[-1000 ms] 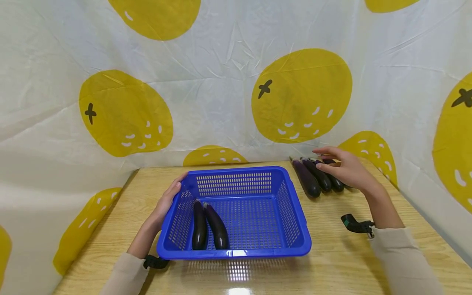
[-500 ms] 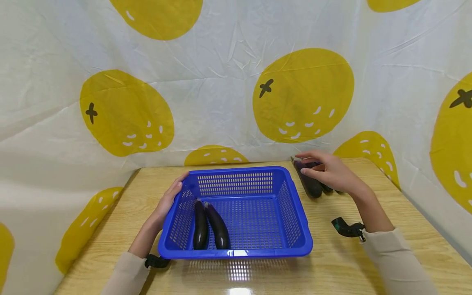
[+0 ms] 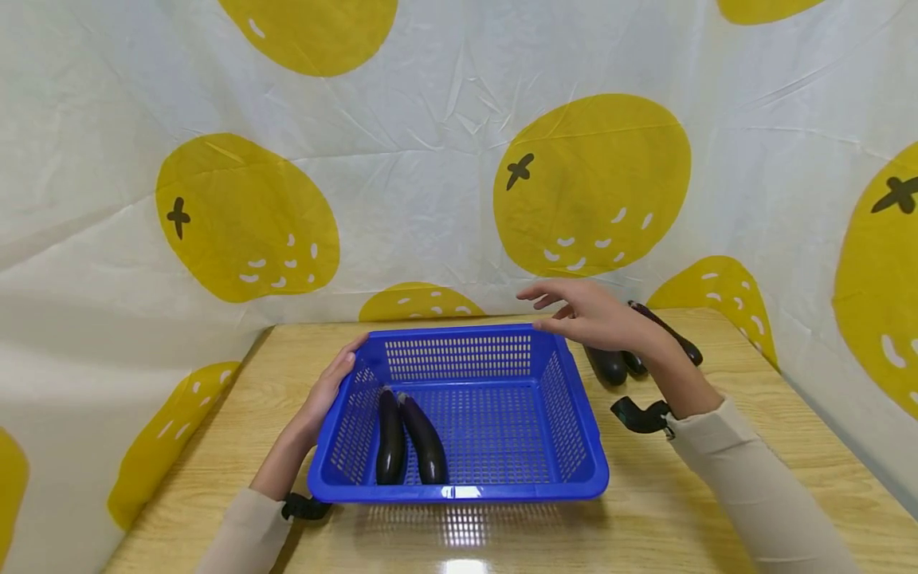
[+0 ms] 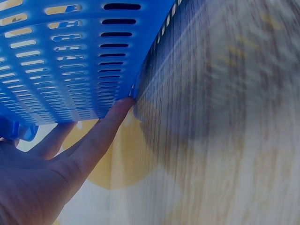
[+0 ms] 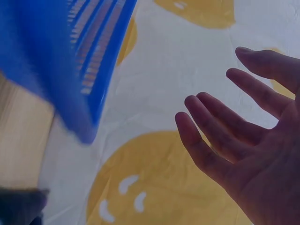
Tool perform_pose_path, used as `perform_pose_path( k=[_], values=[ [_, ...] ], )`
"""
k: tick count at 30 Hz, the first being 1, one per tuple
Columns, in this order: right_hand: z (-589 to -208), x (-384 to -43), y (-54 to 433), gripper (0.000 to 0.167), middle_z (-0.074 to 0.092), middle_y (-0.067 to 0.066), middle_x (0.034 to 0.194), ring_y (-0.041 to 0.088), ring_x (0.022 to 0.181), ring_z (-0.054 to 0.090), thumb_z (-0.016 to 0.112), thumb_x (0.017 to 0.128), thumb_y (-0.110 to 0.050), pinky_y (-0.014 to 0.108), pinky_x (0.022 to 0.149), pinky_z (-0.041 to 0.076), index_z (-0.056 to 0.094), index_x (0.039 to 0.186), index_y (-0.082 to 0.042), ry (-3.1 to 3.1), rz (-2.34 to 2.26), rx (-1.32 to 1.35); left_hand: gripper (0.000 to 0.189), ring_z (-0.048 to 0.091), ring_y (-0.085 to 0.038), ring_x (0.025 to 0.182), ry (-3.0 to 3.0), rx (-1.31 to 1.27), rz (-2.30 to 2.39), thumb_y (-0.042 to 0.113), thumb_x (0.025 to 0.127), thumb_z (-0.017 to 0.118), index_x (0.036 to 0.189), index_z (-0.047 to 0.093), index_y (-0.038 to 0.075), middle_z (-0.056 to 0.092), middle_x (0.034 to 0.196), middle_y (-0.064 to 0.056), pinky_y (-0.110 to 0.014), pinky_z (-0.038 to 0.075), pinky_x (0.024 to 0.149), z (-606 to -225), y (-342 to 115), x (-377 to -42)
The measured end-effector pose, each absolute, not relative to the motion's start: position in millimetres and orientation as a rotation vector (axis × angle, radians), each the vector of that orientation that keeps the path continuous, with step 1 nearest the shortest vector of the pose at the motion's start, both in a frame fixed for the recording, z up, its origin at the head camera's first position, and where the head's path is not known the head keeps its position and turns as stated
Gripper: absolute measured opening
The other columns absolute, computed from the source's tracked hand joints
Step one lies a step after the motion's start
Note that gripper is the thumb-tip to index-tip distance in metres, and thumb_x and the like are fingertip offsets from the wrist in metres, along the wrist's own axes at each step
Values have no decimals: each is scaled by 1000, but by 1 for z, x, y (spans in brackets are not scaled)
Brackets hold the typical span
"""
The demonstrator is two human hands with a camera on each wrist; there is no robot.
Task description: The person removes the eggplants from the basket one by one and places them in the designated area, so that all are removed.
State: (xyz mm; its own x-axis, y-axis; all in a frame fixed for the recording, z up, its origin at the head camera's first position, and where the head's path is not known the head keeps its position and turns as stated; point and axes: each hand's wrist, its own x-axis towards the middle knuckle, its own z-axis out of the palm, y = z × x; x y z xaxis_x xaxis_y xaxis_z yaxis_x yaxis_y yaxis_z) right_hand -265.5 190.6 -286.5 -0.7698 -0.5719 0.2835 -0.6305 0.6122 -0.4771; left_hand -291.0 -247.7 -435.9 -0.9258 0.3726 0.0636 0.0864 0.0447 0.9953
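Note:
A blue plastic basket (image 3: 459, 494) with slotted walls stands on the wooden table, and two dark purple eggplants (image 3: 390, 442) lie side by side in its left half. Along the basket's left side, my left hand (image 3: 323, 395) rests against the outer wall; the left wrist view shows straight fingers (image 4: 105, 126) touching the slotted plastic. My right hand (image 3: 595, 315) is raised over the basket's back right corner, holding nothing, its fingers spread in the right wrist view. Several more eggplants (image 3: 606, 367) lie right of the basket, partly hidden behind my right hand and forearm.
Behind the wooden table (image 3: 237, 446) hangs a white sheet (image 3: 430, 215) printed with yellow fruit, which also runs along both sides. Black wrist mounts (image 3: 641, 416) sit at both of my sleeves.
My right hand has moved left from above the eggplant row to the basket's back right corner, uncovering the rightmost eggplant. The left hand and the basket stay in place.

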Motion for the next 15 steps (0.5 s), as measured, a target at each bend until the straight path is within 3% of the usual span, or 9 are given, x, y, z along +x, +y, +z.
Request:
perform_pose_path(
  k=[15],
  values=[
    [-281,-287,120,45,64,7,142,27,127,65,66,101,-23,45,100,58,58,145,-15,-2849,872,1251,57,16,-45,159,2101,481,1977,45,114,23,167,15,27,12,175,-9,-70,24,120,-436,-247,-291]
  ],
)
